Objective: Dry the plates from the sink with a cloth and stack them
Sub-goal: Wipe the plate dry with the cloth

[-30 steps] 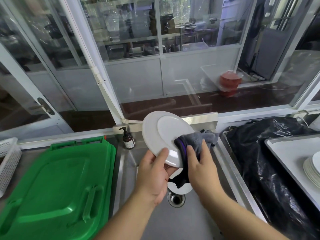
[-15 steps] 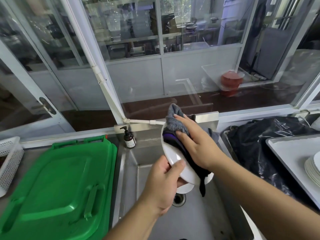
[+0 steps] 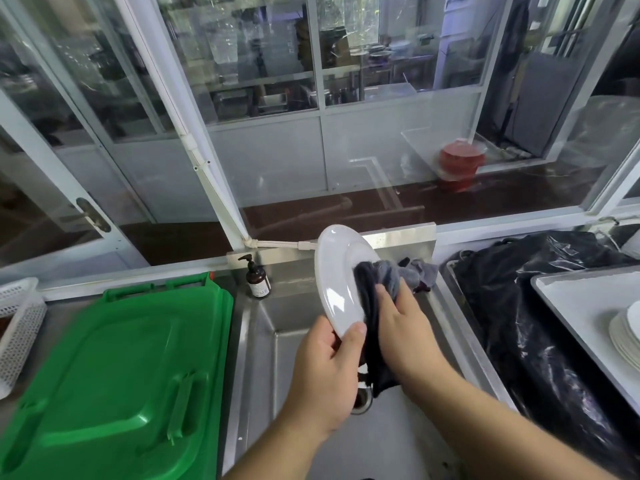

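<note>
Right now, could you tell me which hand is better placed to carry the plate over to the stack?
Probably the left hand: it already grips the plate by its lower rim, while the right hand holds the cloth. The stack lies on the right, so the left must cross over.

The plate (image 3: 337, 282) is gleaming glossy white ceramic; the cloth (image 3: 388, 282) is looking soft, matt; the sink (image 3: 277, 362) is showing brushed metal; the bin lid (image 3: 114, 375) is shining smooth green plastic.
</note>
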